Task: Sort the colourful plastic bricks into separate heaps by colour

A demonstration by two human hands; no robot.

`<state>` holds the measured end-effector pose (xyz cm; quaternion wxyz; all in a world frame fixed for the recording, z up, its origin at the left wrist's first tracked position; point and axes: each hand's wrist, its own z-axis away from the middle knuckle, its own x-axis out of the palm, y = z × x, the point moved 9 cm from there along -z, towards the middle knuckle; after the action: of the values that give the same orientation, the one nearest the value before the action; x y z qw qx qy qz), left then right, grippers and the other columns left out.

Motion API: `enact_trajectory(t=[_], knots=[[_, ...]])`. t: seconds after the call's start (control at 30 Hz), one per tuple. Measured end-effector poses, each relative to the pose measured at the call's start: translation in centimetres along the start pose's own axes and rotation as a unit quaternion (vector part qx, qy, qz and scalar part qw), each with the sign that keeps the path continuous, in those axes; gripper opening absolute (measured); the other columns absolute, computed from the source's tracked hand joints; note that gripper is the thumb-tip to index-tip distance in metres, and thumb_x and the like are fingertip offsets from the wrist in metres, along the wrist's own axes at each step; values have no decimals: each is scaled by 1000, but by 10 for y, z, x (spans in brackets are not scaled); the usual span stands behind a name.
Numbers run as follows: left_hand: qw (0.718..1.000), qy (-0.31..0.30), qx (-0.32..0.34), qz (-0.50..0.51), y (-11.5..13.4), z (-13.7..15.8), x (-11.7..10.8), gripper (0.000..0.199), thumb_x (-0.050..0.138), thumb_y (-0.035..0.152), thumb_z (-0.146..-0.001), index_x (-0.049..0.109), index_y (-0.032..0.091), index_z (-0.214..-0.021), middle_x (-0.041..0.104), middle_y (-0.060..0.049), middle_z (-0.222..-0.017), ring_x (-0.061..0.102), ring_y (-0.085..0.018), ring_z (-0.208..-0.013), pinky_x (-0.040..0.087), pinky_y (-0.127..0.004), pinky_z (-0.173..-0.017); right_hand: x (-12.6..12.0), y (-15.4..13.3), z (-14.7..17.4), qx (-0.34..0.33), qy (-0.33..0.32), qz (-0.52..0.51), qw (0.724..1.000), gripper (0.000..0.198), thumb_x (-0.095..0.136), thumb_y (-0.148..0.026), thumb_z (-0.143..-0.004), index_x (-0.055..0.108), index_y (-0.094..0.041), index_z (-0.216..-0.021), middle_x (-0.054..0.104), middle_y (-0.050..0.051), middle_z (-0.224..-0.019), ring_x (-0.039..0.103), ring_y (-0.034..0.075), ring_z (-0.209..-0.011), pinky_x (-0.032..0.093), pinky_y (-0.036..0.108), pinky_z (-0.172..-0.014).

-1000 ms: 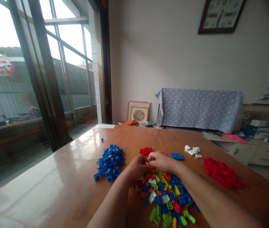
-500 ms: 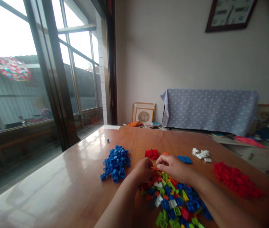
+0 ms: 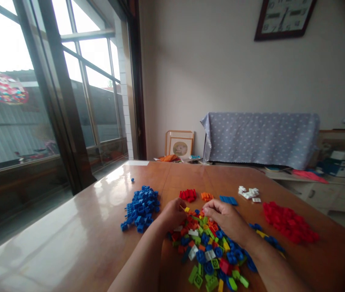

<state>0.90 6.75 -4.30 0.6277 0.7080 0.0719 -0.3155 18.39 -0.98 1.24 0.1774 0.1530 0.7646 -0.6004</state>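
Loose toy building bricks in a mixed pile (image 3: 210,254) lie on the wooden table below and between my hands. At the pile's far left edge my left hand (image 3: 173,213) is closed, with a small yellow brick (image 3: 187,209) at its fingertips. Across a small gap, my right hand (image 3: 223,217) is curled over the pile, thumb and fingers pinched together. Whatever those fingertips may hold is hidden. Just beyond the hands lie a red brick group (image 3: 187,195), a smaller orange group (image 3: 207,196) and a row of blue bricks (image 3: 228,200).
A heap of blue bricks (image 3: 141,209) is at the left, one blue piece (image 3: 132,179) beyond it. White bricks (image 3: 248,192) and a red heap (image 3: 289,222) lie to the right. Blue and yellow pieces (image 3: 268,237) sit by my right forearm. A window borders the table's left.
My hands have moved apart from each other, and the orange group shows more fully. The view has turned slightly right, so everything sits further left.
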Motion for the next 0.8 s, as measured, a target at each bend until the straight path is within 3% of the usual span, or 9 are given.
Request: enact_trajectory(t=[0.2, 0.47, 0.8], knots=[[998, -7, 35, -55, 2, -3, 6, 36, 63, 9, -68, 64, 15, -104, 66, 1, -78, 54, -10, -63, 32, -17, -51, -4, 2, -1, -7, 8, 20, 1000, 30, 55, -47, -90, 64, -19, -85, 52, -3, -70, 46, 14, -67, 39, 23, -59], [994, 26, 27, -100, 3, -1, 2, 34, 68, 13, -67, 67, 17, -101, 68, 0, -79, 54, -12, -64, 30, -18, -52, 1, 0, -1, -15, 12, 36, 999, 27, 54, -43, -91, 64, -19, -82, 52, -3, -67, 47, 14, -64, 38, 23, -58], [985, 63, 62, -147, 20, 4, -5, 28, 63, 12, -68, 66, 20, -95, 70, 1, -79, 58, -14, -69, 33, -21, -59, 4, -8, 4, -52, 32, 125, 990, 25, 53, -38, -92, 67, -20, -81, 63, -1, -69, 55, 15, -64, 40, 25, -61]])
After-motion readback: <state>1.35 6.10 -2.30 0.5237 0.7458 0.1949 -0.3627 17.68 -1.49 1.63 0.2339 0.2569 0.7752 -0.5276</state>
